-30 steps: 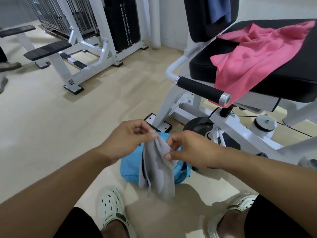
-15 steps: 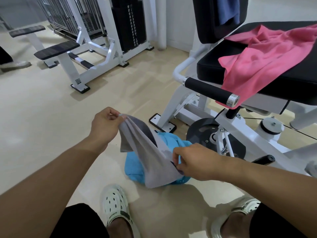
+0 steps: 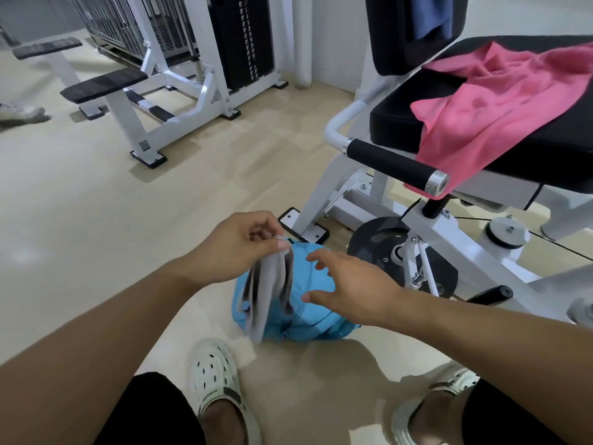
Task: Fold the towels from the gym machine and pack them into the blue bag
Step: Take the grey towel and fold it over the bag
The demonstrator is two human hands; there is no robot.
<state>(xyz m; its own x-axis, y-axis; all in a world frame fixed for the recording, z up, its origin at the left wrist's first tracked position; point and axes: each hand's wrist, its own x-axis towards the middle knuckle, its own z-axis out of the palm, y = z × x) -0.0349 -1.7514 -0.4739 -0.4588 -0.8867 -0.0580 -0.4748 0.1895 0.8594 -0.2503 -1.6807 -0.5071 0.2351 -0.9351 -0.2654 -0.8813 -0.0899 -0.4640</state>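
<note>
My left hand (image 3: 239, 244) pinches the top of a folded grey towel (image 3: 268, 290), which hangs down over the blue bag (image 3: 313, 308) on the floor. My right hand (image 3: 348, 284) hovers just right of the towel, above the bag, with fingers spread and holding nothing. A pink towel (image 3: 491, 104) lies crumpled on the black seat (image 3: 398, 118) of the gym machine and drapes over its front edge. A dark blue cloth (image 3: 431, 12) hangs on the backrest.
The machine's padded handle (image 3: 390, 163) and white frame (image 3: 455, 239) stand right of the bag. Another white machine with a weight stack (image 3: 244, 40) is at the back left. My feet in white clogs (image 3: 215, 385) are below the bag. A shoe (image 3: 22, 114) lies far left.
My right hand has let go of the grey towel and opened. My left hand has swung the towel's top back toward the bag, so it now hangs folded from that hand alone.
</note>
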